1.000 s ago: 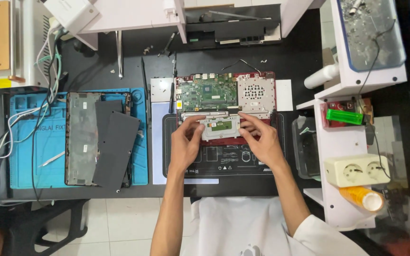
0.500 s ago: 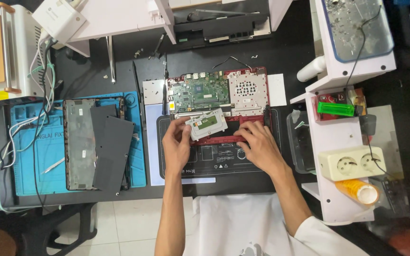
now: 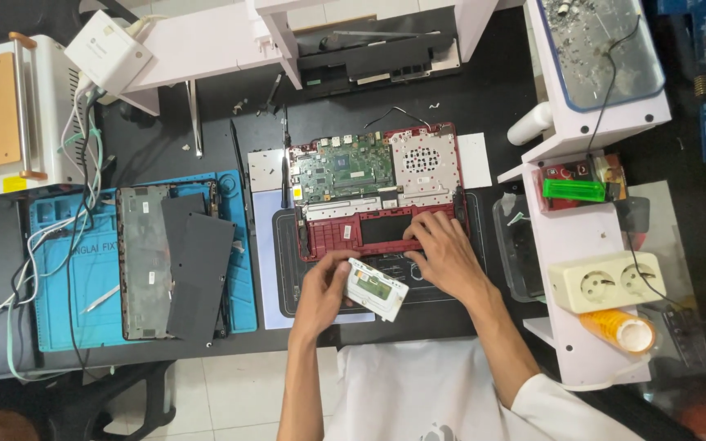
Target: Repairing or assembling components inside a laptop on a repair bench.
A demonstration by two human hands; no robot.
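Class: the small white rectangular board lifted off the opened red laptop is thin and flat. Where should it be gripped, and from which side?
Grip the white board by its long edges, coming from its left short end as the left hand does: it is thin, flat, and tilted clear of the mat.

Two bare forearms come up from the near edge of the scene. The left hand has no glove, ring or watch, and its arm is uncovered all the way to the near edge. The right hand is also bare, with an uncovered forearm; a white sleeve starts near the elbow at the near right. White fabric of the same garment lies between the arms.
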